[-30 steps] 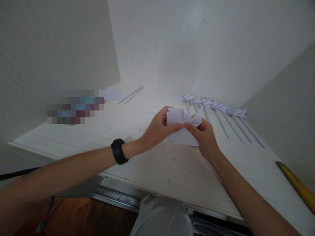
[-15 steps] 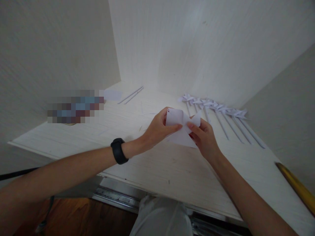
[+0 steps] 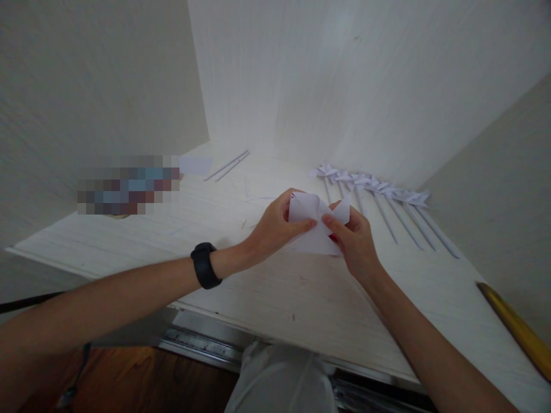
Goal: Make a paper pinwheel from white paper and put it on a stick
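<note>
A white sheet of folded paper (image 3: 316, 226) is held just above the white desk (image 3: 267, 287), with two corners bent in toward its middle. My left hand (image 3: 275, 226), a black watch on its wrist, pinches the paper's left side between thumb and fingers. My right hand (image 3: 355, 241) grips the right side, thumb pressing a flap near the centre. A small red thing shows under my right fingers; I cannot make it out.
Several finished white paper pinwheels on sticks (image 3: 379, 198) lie in a row at the back right. Two thin white sticks (image 3: 226, 165) and a small paper sheet (image 3: 196, 164) lie at the back left. A yellow rod (image 3: 514, 327) rests at the right edge. White walls enclose the desk.
The paper's flaps have been folded closer to its middle, and both hands with the paper have shifted slightly toward me and lower.
</note>
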`<move>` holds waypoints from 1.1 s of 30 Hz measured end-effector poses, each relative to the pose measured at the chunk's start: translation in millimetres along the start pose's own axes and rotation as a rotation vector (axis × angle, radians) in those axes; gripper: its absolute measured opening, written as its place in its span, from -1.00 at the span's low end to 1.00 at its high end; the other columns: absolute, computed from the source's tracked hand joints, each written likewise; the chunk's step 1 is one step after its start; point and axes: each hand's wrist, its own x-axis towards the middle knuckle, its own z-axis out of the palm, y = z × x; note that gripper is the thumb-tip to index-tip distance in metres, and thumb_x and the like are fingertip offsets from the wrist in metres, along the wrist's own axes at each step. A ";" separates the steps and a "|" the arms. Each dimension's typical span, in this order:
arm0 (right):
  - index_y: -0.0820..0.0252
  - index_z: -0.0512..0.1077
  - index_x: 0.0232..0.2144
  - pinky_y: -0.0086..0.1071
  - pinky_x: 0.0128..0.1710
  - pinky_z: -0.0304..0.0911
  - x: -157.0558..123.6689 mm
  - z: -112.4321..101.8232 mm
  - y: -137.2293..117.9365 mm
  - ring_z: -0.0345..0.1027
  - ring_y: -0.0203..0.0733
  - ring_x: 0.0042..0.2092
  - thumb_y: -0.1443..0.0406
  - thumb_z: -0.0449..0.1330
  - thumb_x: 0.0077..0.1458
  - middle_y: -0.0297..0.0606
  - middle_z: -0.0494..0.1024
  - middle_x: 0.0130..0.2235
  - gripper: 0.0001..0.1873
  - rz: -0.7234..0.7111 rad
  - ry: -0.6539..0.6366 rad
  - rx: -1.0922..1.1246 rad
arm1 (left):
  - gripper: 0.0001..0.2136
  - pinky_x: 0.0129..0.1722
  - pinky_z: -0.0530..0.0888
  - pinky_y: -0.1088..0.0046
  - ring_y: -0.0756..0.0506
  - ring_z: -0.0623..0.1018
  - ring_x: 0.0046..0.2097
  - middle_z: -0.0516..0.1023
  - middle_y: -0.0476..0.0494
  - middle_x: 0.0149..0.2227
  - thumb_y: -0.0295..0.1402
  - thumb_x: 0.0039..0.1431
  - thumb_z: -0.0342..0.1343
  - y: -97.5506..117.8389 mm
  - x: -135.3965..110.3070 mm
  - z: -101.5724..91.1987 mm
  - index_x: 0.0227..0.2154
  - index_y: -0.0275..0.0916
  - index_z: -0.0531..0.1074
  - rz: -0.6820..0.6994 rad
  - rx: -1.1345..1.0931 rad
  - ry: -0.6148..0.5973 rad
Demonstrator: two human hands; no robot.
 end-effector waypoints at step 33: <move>0.16 0.37 -0.47 -0.54 -0.65 0.08 1.5 1.8 0.8 0.18 -0.41 -0.59 0.16 0.34 -0.15 -0.47 0.38 -0.58 -0.73 -0.048 0.034 -0.017 | -0.68 -0.39 0.46 0.49 0.00 0.50 -0.34 0.49 -0.06 -0.33 -0.47 -0.11 0.26 1.8 1.2 3.5 -0.28 -0.29 0.28 -0.039 -0.061 0.021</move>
